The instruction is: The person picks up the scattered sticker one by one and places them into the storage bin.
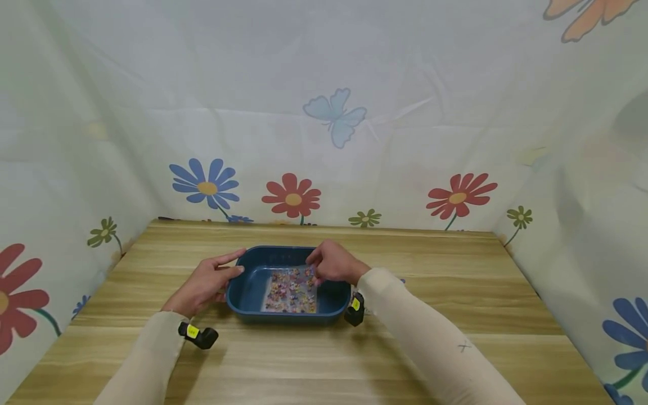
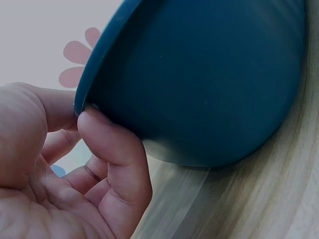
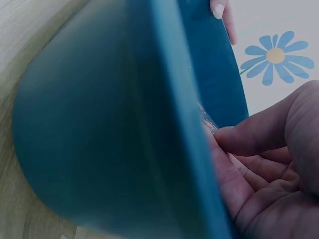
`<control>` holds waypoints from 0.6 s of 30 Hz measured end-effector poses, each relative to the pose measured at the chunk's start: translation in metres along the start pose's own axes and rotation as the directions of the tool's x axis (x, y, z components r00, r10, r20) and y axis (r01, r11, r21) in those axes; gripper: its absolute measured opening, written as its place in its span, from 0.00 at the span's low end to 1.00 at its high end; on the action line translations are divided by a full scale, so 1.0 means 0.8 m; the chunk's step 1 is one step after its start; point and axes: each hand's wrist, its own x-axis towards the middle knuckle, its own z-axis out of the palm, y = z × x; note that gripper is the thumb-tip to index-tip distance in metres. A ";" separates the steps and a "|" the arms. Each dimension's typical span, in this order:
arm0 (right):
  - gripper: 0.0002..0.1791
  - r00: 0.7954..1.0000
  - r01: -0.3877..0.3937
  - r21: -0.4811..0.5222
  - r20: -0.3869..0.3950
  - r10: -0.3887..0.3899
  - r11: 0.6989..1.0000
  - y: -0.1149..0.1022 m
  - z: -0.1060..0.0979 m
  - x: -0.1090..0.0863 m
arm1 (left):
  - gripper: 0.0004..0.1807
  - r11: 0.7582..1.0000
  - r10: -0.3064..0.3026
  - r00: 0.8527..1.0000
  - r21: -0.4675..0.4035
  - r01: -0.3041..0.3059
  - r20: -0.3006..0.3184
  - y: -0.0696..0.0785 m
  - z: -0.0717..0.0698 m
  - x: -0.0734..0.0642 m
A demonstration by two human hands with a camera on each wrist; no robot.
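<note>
A dark blue, rounded rectangular plastic basin (image 1: 287, 318) sits on the table. Inside it lies a clear plastic sheet or packet (image 1: 291, 292) covered with many small multicoloured figures; which of the two it is, I cannot tell. My left hand (image 1: 205, 283) pinches the basin's left rim between thumb and fingers, as the left wrist view shows with the basin wall (image 2: 199, 79) close by. My right hand (image 1: 335, 263) reaches over the right side, its thumb and forefinger pinching the upper right corner of the patterned plastic. In the right wrist view the basin's outer wall (image 3: 94, 124) hides most of that plastic.
A wood-grain table (image 1: 430, 270) extends around the basin. Behind it and at both sides hang pale curtains (image 1: 243, 84) printed with flowers and butterflies. A black wrist camera (image 1: 198, 334) is strapped on the left sleeve, another camera (image 1: 355, 309) on the right.
</note>
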 end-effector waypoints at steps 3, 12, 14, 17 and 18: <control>0.22 1.000 -0.004 -0.030 0.003 0.004 1.000 -0.002 0.000 0.000 | 0.33 1.000 -0.001 1.000 -0.002 0.001 0.002 0.000 0.000 0.001; 0.22 1.000 -0.016 -0.158 0.023 0.020 0.987 -0.011 0.000 0.003 | 0.32 1.000 0.001 1.000 -0.016 -0.001 0.007 0.000 -0.001 0.001; 0.22 0.999 -0.013 -0.202 0.031 0.020 0.979 -0.014 -0.001 0.004 | 0.32 1.000 -0.002 1.000 -0.015 0.002 0.008 0.001 -0.001 0.000; 0.22 0.999 -0.007 -0.256 0.040 0.018 0.967 -0.019 0.000 0.005 | 0.32 1.000 -0.003 1.000 -0.019 0.003 0.008 0.002 -0.001 0.000; 0.23 0.999 -0.003 -0.281 0.040 0.015 0.960 -0.020 0.000 0.006 | 0.32 1.000 -0.003 1.000 -0.021 0.003 0.011 0.002 -0.001 -0.001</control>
